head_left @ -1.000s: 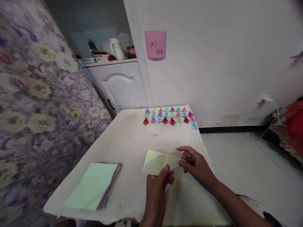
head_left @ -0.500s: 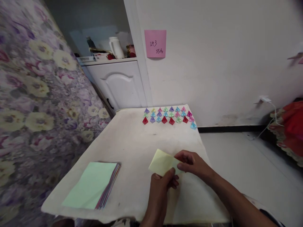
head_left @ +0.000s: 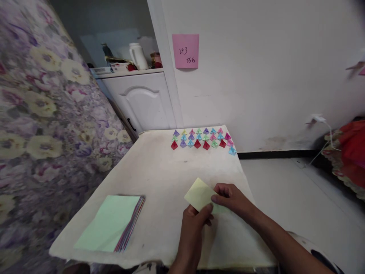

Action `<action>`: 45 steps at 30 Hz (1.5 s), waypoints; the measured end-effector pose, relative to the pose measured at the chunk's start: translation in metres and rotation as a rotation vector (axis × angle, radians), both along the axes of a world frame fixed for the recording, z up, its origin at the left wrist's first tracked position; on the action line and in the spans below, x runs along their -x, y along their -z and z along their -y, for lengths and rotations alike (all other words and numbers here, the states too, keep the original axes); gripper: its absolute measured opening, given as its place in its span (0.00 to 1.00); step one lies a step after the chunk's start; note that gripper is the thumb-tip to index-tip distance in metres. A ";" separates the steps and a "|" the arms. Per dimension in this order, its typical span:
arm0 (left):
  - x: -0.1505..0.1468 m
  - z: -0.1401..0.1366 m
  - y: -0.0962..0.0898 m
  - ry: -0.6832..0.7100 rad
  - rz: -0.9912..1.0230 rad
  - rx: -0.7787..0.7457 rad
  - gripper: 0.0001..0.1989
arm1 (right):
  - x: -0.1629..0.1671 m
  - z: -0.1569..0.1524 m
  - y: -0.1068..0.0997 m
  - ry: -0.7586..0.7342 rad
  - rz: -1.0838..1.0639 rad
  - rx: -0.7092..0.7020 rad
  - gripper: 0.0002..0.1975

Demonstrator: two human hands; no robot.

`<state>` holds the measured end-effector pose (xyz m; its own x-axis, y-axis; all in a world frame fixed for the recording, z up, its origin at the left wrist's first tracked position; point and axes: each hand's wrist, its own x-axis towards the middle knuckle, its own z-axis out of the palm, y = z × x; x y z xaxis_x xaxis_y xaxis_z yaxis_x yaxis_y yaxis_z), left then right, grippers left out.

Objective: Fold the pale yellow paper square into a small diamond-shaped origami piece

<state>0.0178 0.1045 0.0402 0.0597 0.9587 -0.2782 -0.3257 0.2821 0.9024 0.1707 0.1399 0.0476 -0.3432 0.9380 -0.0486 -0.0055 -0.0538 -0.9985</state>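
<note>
Both hands pinch a folded pale yellow sheet of paper just above the near right part of the white table: the left hand grips its near edge between thumb and fingers, while the right hand closes on its right end. A stack of coloured paper sheets with a light green one on top lies at the near left of the table. Rows of small folded paper pieces in red, purple, blue, green and pink sit along the far edge by the wall, below a pink sticky note.
</note>
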 end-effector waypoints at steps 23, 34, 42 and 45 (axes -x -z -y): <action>0.008 -0.003 -0.022 -0.067 0.271 -0.032 0.12 | 0.002 0.001 -0.002 0.028 -0.001 0.064 0.15; 0.008 -0.008 -0.012 -0.094 0.332 0.006 0.20 | 0.004 0.003 -0.006 -0.024 -0.020 0.054 0.16; 0.005 -0.005 -0.006 -0.103 0.103 -0.017 0.20 | 0.007 0.004 -0.004 -0.051 0.059 0.003 0.15; 0.005 -0.003 -0.012 -0.079 0.012 -0.019 0.16 | 0.007 0.004 -0.002 -0.027 0.144 -0.036 0.13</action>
